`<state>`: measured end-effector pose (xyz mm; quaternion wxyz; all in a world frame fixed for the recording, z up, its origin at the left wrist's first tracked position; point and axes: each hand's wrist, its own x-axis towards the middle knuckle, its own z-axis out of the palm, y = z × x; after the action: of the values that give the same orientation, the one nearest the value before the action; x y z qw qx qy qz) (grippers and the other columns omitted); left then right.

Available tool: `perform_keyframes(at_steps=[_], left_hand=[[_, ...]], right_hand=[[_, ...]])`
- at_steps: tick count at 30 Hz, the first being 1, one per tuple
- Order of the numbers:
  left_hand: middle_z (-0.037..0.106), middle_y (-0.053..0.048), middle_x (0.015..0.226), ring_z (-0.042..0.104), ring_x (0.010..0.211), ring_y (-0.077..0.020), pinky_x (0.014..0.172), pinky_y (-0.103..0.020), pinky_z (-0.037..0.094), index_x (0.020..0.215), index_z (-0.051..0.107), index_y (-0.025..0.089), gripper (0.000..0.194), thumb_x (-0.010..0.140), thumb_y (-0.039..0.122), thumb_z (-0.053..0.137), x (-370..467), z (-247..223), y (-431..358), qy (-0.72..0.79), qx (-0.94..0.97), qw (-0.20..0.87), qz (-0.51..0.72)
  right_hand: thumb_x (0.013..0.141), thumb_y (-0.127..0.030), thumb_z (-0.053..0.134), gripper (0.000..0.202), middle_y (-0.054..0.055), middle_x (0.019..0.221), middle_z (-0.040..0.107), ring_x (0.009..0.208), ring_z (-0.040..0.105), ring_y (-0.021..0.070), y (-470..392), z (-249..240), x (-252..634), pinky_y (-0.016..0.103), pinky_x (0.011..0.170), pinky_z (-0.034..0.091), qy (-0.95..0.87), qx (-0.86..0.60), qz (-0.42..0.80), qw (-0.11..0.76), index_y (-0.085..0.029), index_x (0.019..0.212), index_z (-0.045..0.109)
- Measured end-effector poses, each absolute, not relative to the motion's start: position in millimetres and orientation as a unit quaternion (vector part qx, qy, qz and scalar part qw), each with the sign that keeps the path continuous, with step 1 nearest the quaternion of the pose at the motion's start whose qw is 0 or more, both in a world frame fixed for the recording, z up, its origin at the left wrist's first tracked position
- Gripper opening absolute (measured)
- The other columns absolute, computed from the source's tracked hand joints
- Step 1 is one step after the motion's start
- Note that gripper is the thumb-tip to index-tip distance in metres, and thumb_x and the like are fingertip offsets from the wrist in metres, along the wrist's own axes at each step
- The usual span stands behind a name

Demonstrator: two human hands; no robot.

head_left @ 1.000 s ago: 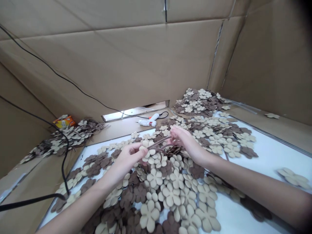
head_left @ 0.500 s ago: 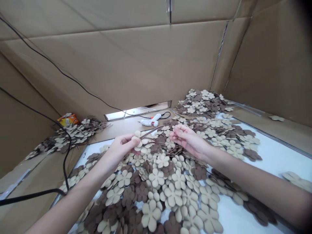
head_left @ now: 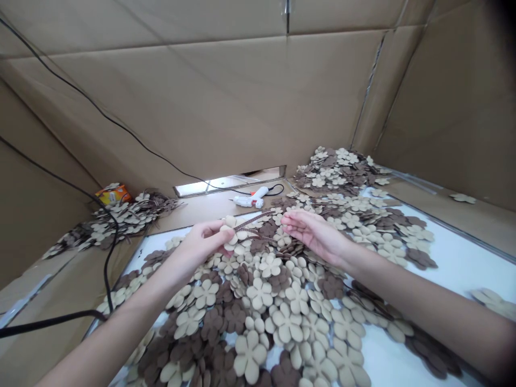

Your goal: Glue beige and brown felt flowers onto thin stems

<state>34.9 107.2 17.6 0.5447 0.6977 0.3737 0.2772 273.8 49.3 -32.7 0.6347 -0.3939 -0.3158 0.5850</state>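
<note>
My left hand [head_left: 212, 236] pinches a cream flower piece [head_left: 230, 221] between thumb and fingers. Thin brown stitched strips [head_left: 253, 217] extend from that flower toward the right. To the right of the strips is my right hand [head_left: 304, 231], its fingers curled and close together near their tips; whatever they hold, if anything, is too small to make out. Beneath both hands lies a spread of cream and brown five-petal flowers [head_left: 260, 293] on a white surface [head_left: 459, 252].
A white glue gun [head_left: 249, 201] lies behind the hands, its black cable [head_left: 133, 137] running up left. Flower heaps stand at the back right [head_left: 342, 171] and back left [head_left: 121, 217], the latter beside an orange-yellow box [head_left: 113, 194]. Cardboard walls [head_left: 226, 107] enclose the surface.
The strips at my left hand have fanned out slightly. My right hand has turned a little, its fingers straighter than before. The view has shifted slightly.
</note>
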Motion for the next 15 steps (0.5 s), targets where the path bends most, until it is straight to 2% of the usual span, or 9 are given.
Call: perform_keyframes(at_steps=[7, 15], left_hand=[[0.06, -0.001, 0.07, 0.055, 0.064, -0.0144, 0.059, -0.023, 0.048, 0.072, 0.065, 0.016, 0.02, 0.076, 0.036, 0.062, 35.1, 18.0, 106.2, 0.377, 0.697, 0.551, 0.262], [0.056, 0.002, 0.066, 0.053, 0.06, -0.0112, 0.058, -0.019, 0.046, 0.066, 0.06, 0.017, 0.02, 0.077, 0.034, 0.062, 37.1, 20.5, 103.2, 0.373, 0.702, 0.548, 0.26]], right_hand=[[0.083, -0.016, 0.057, 0.013, 0.003, 0.073, 0.071, 0.066, 0.066, 0.0087, 49.1, -33.0, 270.1, 0.018, 0.07, 0.054, -0.312, -0.42, 0.557, 0.646, -0.016, 0.076, 0.068], [0.08, -0.022, 0.065, 0.009, 0.003, 0.08, 0.071, 0.069, 0.065, 0.0086, 51.1, -36.8, 272.8, 0.018, 0.071, 0.054, -0.337, -0.398, 0.577, 0.63, -0.017, 0.087, 0.069]])
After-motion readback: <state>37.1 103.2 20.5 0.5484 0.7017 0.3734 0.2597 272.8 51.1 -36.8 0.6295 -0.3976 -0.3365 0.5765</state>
